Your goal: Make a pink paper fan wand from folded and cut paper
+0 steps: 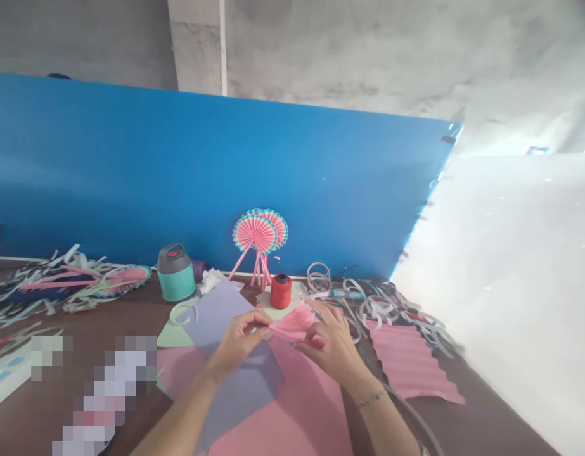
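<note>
Between my two hands is a pleated pink paper [295, 322], its folds gathered narrow on the left and fanned wider on the right. My left hand [242, 337] pinches the narrow end between thumb and fingers. Fingers of my right hand [331, 339] close around the wider end. Beneath them lie a purple-grey paper sheet [225, 386] and pink sheets [315, 405]. Just beyond the paper stands a red thread spool [281, 292]. A second pleated pink sheet [411, 361] lies spread to the right of my right hand.
Round pink paper fans [255, 234] lean against the blue partition [178, 164]. A teal-and-grey container [176, 272] stands left of them. Paper strips pile up at the left [49, 285] and right [382, 307]. A white wall [520, 285] borders the table's right side.
</note>
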Motion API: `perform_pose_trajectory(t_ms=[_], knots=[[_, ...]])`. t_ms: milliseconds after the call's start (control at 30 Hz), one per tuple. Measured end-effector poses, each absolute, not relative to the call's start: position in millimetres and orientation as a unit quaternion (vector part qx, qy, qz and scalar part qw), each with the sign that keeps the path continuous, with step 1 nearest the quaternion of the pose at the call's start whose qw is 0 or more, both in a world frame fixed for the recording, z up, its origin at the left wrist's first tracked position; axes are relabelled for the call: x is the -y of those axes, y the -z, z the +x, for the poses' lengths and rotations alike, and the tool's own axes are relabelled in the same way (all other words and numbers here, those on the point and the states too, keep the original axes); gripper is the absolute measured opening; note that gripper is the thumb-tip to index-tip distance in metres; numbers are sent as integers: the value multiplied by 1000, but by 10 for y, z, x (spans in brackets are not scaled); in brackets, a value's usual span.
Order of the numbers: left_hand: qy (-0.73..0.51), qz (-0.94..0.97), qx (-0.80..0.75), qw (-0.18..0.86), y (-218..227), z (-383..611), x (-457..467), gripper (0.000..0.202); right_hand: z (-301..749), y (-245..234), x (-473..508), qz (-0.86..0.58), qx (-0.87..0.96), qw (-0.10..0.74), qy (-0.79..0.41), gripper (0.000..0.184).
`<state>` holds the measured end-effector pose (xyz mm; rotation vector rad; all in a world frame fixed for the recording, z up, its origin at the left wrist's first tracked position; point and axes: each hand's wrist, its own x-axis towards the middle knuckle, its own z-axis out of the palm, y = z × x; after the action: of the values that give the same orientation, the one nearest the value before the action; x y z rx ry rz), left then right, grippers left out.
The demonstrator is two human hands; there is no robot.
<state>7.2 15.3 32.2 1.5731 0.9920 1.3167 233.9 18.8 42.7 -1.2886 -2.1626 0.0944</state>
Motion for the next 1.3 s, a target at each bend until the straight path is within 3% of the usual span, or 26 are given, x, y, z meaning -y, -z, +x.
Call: perform_pose_trajectory(t_ms=[200,467,833,1067,1233,1300], knots=[[-490,619,-388,476,-324,16,-167,20,2364,-305,-246,-432,849,264,-155,23],[-496,587,-387,509,-276,-17,-194,19,2275,-297,-233,-427,815,304,-247,25],[-559,508,-351,553,-164,24,-259,32,2175,-352,-143,-398,833,351,-157,29],[-578,408,-245,663,-188,171,-141,43,2087,-290,-131,-417,787,386,-239,30],[-529,414,-154,725,-146,171,-106,69,2045,-268,-125,-419,764,402,-283,30],[-502,432,-174,729,-190,198,-83,66,2039,-270,-118,-416,758,410,-290,31]])
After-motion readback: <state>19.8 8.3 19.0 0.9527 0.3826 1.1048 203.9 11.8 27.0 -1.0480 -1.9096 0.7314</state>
